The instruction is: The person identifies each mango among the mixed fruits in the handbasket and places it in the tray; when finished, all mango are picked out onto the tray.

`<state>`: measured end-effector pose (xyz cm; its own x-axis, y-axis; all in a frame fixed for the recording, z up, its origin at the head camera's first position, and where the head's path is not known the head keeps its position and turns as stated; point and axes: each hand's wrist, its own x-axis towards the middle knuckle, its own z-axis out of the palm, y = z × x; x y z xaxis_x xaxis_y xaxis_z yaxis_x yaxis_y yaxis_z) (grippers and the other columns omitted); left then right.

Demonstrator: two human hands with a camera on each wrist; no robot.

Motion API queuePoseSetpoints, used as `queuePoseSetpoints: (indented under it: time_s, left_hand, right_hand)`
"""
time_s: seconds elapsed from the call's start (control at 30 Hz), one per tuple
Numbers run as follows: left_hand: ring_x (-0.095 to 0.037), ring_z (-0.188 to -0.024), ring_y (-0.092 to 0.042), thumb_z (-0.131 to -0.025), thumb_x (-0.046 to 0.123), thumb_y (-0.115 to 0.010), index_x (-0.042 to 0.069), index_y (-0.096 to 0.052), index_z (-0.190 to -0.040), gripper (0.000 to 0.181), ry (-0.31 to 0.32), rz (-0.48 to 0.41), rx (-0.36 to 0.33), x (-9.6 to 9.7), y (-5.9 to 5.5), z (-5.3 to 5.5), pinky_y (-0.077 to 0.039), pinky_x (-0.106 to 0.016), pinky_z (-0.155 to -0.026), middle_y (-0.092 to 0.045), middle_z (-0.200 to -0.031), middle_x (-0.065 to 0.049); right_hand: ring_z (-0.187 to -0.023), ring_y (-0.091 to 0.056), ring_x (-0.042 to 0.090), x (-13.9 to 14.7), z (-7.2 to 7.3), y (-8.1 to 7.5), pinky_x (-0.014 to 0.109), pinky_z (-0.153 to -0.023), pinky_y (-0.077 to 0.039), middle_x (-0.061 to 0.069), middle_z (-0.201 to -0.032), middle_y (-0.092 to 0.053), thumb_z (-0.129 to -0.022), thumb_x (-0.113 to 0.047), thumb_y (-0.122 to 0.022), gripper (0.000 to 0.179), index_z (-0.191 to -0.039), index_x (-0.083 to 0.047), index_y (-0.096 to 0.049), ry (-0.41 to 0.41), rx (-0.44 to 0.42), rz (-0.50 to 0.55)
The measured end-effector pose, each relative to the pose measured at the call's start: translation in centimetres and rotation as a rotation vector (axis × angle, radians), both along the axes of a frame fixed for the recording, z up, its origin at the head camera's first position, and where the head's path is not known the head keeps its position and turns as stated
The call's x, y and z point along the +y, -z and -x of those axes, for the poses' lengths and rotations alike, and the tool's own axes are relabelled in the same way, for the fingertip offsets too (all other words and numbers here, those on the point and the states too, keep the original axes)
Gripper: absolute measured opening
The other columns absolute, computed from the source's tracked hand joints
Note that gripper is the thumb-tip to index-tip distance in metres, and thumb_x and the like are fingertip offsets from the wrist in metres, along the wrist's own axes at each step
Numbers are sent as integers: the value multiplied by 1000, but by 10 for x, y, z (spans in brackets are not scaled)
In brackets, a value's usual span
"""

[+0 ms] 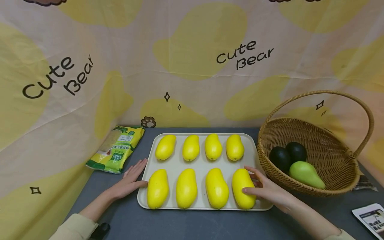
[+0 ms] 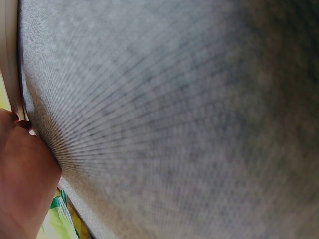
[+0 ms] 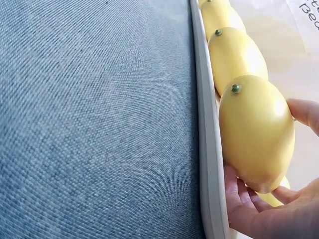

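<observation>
A pale tray (image 1: 200,165) bears two rows of yellow mangoes. At the front right corner, my right hand (image 1: 268,190) grips a mango (image 1: 241,181) from its right side, with the thumb over its top. The right wrist view shows fingers (image 3: 239,199) curled round this same mango (image 3: 256,129), which sits just inside the tray's rim. Beside the tray's left edge lies my left hand (image 1: 129,183), fingers extended and resting on the table, its thumb at the rim by the front left mango (image 1: 157,190). Only part of that hand (image 2: 25,184) appears in the left wrist view.
Right of the tray stands a wicker basket (image 1: 339,166) with a tall handle, holding two dark avocados (image 1: 280,158) and a green pear (image 1: 306,175). A yellow-green food packet (image 1: 117,150) lies back left. A white packet (image 1: 370,218) lies at the right edge. Patterned cloth (image 1: 192,66) hangs behind.
</observation>
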<state>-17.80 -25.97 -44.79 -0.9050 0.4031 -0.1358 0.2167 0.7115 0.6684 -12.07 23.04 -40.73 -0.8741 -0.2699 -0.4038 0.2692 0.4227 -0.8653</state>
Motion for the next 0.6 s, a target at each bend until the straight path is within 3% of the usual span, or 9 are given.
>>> queuePoseSetpoints:
  time_s: [0.6]
  left_hand:
    - [-40, -147, 2, -94, 42, -57, 4, -11, -156, 87, 2, -8, 4, -1, 1, 0, 8, -61, -111, -9, -161, -20]
  right_hand:
    - [-137, -25, 52, 0, -3, 5, 64, -101, -34, 27, -151, -26, -89, -40, -69, 88, -154, -14, -17, -20, 59, -83]
